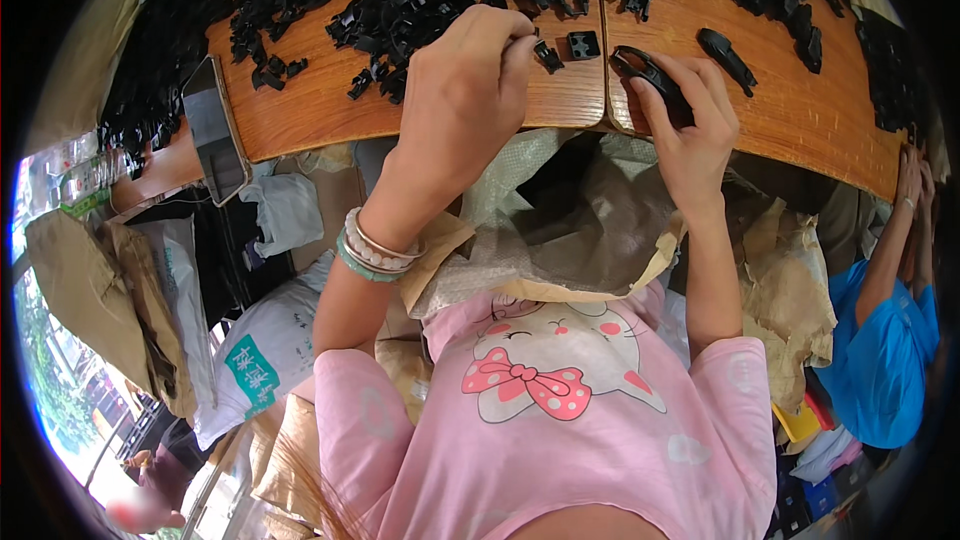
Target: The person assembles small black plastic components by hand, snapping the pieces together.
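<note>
My right hand (pixel 695 115) is wrapped round a curved, glossy black plastic part (pixel 655 80), which rests at the near edge of the wooden table. Near the table's middle, my left hand (pixel 465 90) has its fingers curled together in a pinch; its knuckles hide whatever is between the tips. Right beside those fingertips is a small black clip-like piece (pixel 547 56). A small square black piece (pixel 582 45) lies between my two hands. Beyond my right hand lies another long, curved black part (pixel 727 60).
Heaps of black plastic parts (pixel 400 0) cover the table's far side. A phone-like flat device (pixel 213 130) leans at the left table edge. Brown paper and bubble wrap (pixel 580 230) hang over my lap. At far right, a person in blue (pixel 880 350) has hands at the table.
</note>
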A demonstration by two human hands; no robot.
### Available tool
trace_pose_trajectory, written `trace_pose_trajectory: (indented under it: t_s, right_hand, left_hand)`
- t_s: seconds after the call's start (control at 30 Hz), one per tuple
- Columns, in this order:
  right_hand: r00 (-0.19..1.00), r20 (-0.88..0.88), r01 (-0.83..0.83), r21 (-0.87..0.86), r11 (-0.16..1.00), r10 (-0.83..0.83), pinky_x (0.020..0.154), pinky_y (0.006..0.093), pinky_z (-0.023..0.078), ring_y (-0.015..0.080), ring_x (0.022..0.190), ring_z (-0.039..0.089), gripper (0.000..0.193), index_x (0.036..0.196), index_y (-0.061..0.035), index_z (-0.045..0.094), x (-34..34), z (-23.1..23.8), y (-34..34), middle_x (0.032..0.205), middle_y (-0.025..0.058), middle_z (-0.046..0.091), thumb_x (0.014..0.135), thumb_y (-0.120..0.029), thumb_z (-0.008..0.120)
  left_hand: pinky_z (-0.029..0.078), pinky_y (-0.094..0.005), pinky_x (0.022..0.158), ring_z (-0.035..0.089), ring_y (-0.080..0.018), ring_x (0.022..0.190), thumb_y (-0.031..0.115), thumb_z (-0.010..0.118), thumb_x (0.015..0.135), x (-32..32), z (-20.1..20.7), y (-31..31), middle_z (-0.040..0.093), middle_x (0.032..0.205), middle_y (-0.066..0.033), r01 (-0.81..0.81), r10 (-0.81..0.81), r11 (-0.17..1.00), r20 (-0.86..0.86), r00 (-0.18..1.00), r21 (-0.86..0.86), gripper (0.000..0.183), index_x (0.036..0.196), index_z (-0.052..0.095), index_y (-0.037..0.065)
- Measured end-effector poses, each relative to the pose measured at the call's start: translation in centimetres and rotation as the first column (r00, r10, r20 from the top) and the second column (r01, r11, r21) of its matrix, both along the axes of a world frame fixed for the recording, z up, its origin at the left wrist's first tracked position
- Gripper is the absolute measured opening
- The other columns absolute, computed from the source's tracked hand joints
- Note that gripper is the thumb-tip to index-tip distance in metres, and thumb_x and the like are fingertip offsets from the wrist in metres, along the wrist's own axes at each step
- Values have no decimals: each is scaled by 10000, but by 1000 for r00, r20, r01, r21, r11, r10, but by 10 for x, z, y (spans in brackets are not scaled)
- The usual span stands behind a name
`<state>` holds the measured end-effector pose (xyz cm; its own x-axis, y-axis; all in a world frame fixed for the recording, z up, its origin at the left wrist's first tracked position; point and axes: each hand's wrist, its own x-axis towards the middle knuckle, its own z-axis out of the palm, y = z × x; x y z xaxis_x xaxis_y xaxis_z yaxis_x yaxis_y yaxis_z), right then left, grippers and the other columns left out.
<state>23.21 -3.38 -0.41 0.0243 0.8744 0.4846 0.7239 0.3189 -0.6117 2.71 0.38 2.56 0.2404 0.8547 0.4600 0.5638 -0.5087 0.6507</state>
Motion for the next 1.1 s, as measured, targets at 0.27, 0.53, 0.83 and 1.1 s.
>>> trace_pose_trajectory:
  t_s: [0.27,0.53,0.83,1.1]
  right_hand:
    - [1000,-4,-15,18,1000,15,709,355,444,285,802,555,253,966,2,641,0,-2,0,868,119,584,733,-49,727]
    - [1000,-12,7,19,1000,-7,689,365,439,290,781,549,246,958,-1,640,1,-3,0,838,126,572,732,-47,725]
    - [999,-48,-6,11,1000,7,677,352,439,292,766,548,262,976,-4,646,2,-2,-2,824,126,566,731,-51,726]
    - [931,-197,-342,-170,924,309,624,264,522,184,779,642,250,1038,19,635,15,26,-7,938,114,609,790,2,664]
  left_hand:
    - [462,-341,526,595,-280,589,186,704,786,12,3,0,624,683,-112,-61,53,998,-454,890,-4,200,794,633,-1]
    - [457,-302,536,573,-239,564,143,723,752,19,2,13,590,673,-97,110,-104,990,-72,992,90,207,864,647,-13]
    - [473,-398,583,602,-325,672,133,687,756,28,-4,13,594,766,-135,181,-178,984,-205,962,-7,174,857,623,8]
    - [440,-360,571,561,-301,633,67,680,749,17,6,-6,550,719,-126,276,-312,941,-189,931,-194,203,942,650,12]
